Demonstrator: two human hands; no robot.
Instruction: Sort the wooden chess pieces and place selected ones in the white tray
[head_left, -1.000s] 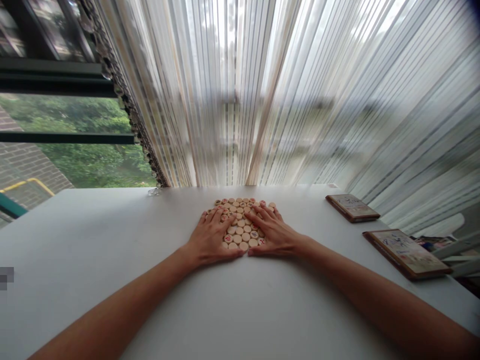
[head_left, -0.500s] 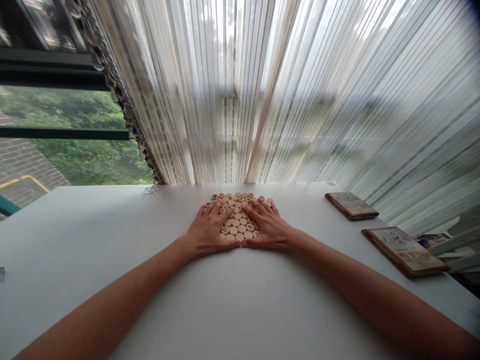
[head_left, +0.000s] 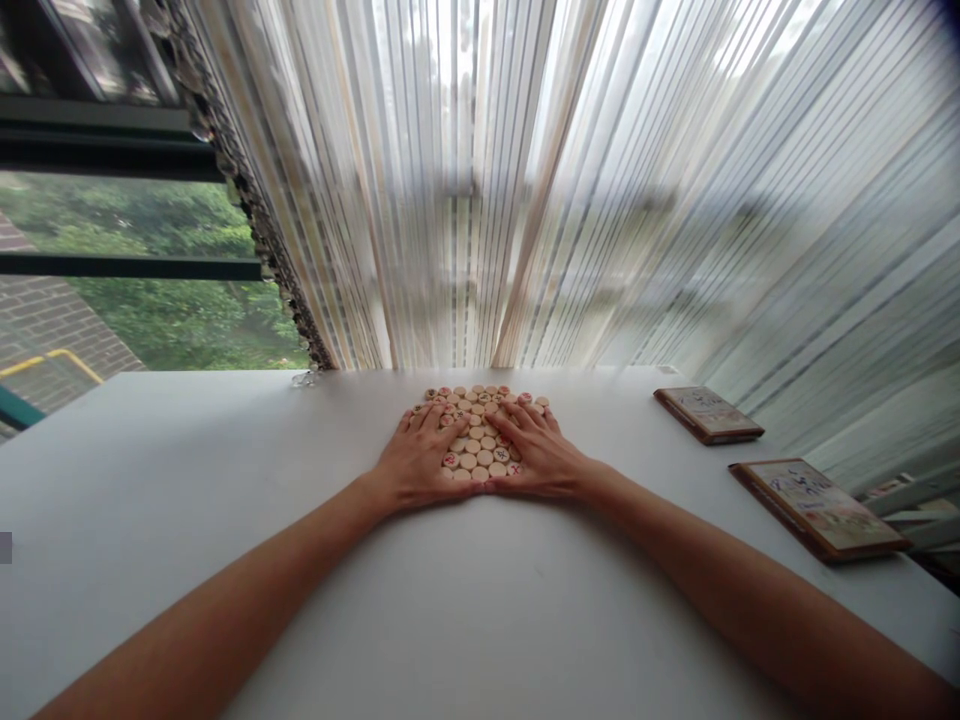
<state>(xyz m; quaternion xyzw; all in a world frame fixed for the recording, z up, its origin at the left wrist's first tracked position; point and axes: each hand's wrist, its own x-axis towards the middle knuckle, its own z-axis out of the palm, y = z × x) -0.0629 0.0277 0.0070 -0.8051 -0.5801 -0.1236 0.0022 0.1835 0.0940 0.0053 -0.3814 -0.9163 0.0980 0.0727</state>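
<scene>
Beyond the far edge of the white table [head_left: 450, 610] hang pale striped curtains [head_left: 420, 230], and past its far left corner are a dark window frame [head_left: 127, 267], green foliage [head_left: 180, 220] and a brick wall [head_left: 60, 310]. A small clear glass piece [head_left: 305, 379] sits at the table's far edge, left of middle. Along the table's right edge lie two flat brown-edged panels, the farther one [head_left: 709, 412] and the nearer one [head_left: 817, 508], both with pale tops bearing blue marks.

The wooden discs [head_left: 481, 457] lie packed together on the table, midway across and toward its far edge. They are round and pale; many faces are plain, others carry red or black characters. The left hand [head_left: 420, 460] and right hand [head_left: 544, 455] cover the cluster's sides, palms down, fingers spread and pressing against it rather than clasping any piece; the thumbs line its near side.
</scene>
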